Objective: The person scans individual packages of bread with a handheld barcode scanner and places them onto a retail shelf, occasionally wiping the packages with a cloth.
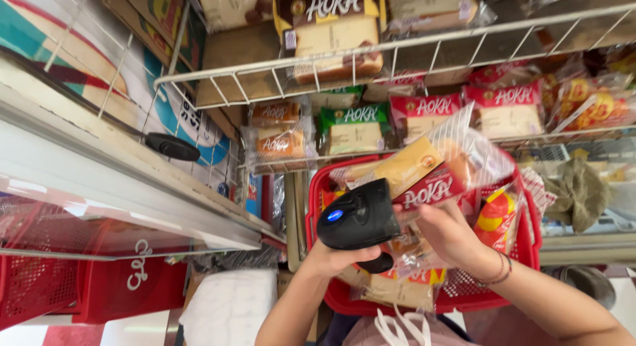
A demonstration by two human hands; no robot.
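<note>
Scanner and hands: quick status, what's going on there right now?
Left hand grips black scanner. Right hand holds red-labelled cake pack in front of it. Red basket of packs below; wire shelves close ahead.

White wire shelves [411,45] hold packaged cakes above the hands. A red basket [99,290] sits far left of them.

Matt black plastic on the scanner [358,217], a glossy blue light on its face. The cake packet [430,177] is clear, shiny film, crinkled and catching glare. The basket [530,243] shows red perforated plastic, smooth at the rim. The shelf rack [397,48] is white coated wire, slightly dull. Brown cardboard lines the shelf, flat and matt.
</note>
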